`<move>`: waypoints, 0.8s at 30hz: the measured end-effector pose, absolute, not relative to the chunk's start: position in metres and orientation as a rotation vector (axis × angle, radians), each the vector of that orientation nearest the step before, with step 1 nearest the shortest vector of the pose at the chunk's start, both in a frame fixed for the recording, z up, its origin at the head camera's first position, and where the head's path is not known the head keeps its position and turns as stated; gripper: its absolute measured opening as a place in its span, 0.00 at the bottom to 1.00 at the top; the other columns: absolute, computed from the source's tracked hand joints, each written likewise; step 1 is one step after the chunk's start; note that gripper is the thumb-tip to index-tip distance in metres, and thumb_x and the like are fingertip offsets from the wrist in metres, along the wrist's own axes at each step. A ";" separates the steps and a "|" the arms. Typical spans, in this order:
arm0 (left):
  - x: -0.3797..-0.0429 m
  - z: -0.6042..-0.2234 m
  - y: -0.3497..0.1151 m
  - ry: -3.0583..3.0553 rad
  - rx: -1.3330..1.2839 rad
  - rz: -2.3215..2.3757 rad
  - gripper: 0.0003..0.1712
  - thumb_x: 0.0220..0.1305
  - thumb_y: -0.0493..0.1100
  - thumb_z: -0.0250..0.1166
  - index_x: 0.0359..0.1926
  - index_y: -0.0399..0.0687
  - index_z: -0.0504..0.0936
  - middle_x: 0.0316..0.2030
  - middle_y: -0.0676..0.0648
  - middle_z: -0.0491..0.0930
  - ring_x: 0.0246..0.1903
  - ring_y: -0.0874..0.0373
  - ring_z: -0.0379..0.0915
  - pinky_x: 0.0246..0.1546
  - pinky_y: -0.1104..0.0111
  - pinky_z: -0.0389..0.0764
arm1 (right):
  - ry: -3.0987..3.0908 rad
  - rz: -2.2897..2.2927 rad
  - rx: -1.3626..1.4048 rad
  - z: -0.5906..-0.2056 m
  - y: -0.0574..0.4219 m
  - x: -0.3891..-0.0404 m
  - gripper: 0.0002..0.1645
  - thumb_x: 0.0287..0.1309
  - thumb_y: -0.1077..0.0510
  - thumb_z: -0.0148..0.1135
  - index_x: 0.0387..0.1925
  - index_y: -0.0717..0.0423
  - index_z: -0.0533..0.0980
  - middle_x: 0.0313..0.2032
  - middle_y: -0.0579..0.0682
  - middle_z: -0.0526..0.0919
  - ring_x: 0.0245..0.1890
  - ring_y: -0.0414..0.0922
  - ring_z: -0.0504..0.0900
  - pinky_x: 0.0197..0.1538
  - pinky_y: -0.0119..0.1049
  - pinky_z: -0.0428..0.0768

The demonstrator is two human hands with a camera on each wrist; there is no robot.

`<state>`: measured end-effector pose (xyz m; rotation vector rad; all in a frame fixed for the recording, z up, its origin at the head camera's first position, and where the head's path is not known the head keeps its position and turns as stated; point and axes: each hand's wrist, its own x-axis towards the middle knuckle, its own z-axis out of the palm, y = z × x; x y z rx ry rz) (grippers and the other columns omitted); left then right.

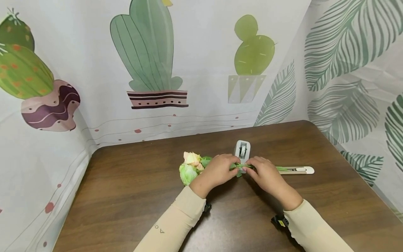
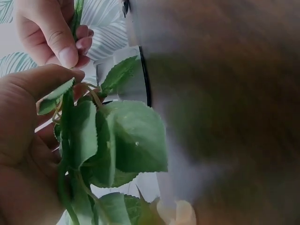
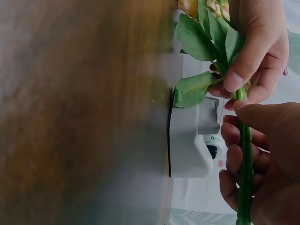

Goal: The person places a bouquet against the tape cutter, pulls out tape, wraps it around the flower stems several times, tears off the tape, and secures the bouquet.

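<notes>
Near far table edge (image 1: 141,144): left fingers (image 1: 231,159), right fingers (image 1: 257,162) pinching stems (image 3: 245,187); wide tabletop (image 1: 126,199) leftward.

We note a dark brown wood-grain table (image 1: 126,196) with rounded far corners. On it we record a light grey tape dispenser (image 1: 242,143), a pale roll seated in its well and a black edge along its base. To the dispenser's right lies a slim utility knife (image 1: 302,170) with a white rounded end, partly covered. Behind the table and along its sides we see a white printed cloth (image 1: 207,52), creased at right. Prints: tall blue-green cactus (image 1: 152,52), small olive two-lobed cactus (image 1: 254,56), orange-spotted green cactus (image 1: 23,70), grey-green feathery leaves (image 1: 337,35).
</notes>
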<state>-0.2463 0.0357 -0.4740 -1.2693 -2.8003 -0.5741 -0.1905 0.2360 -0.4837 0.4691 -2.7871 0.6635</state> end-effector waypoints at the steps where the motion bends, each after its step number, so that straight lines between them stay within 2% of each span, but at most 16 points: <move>1: -0.246 -0.474 0.036 -2.800 -1.269 -0.561 0.15 0.71 0.49 0.63 0.55 0.54 0.83 0.51 0.55 0.85 0.52 0.59 0.82 0.60 0.57 0.78 | -2.785 0.655 0.473 -0.484 0.236 -0.191 0.07 0.64 0.54 0.68 0.38 0.52 0.81 0.37 0.47 0.85 0.40 0.47 0.82 0.51 0.53 0.78; 8: -0.245 -0.474 0.037 -2.721 -1.270 -0.468 0.12 0.70 0.47 0.64 0.52 0.55 0.84 0.46 0.55 0.86 0.46 0.61 0.83 0.53 0.59 0.80 | -2.774 0.625 0.500 -0.484 0.237 -0.191 0.07 0.63 0.54 0.68 0.38 0.52 0.80 0.37 0.47 0.85 0.41 0.47 0.82 0.56 0.55 0.77; 12: -0.245 -0.475 0.037 -2.673 -1.262 -0.442 0.11 0.69 0.46 0.66 0.50 0.56 0.85 0.43 0.56 0.85 0.44 0.61 0.82 0.50 0.60 0.81 | -2.754 0.631 0.511 -0.482 0.236 -0.191 0.07 0.63 0.54 0.68 0.37 0.53 0.79 0.37 0.47 0.84 0.39 0.45 0.81 0.48 0.48 0.79; 16: -0.244 -0.474 0.037 -2.624 -1.256 -0.427 0.10 0.67 0.46 0.67 0.48 0.56 0.86 0.41 0.56 0.85 0.43 0.60 0.82 0.46 0.61 0.81 | -2.737 0.628 0.510 -0.481 0.235 -0.191 0.07 0.63 0.55 0.68 0.37 0.53 0.79 0.36 0.47 0.83 0.36 0.43 0.77 0.40 0.42 0.76; 24: -0.244 -0.474 0.038 -2.590 -1.249 -0.431 0.06 0.65 0.44 0.69 0.43 0.57 0.85 0.40 0.56 0.84 0.41 0.59 0.81 0.46 0.61 0.80 | -2.722 0.623 0.502 -0.481 0.235 -0.190 0.07 0.63 0.55 0.69 0.35 0.53 0.79 0.32 0.45 0.80 0.31 0.40 0.71 0.36 0.37 0.72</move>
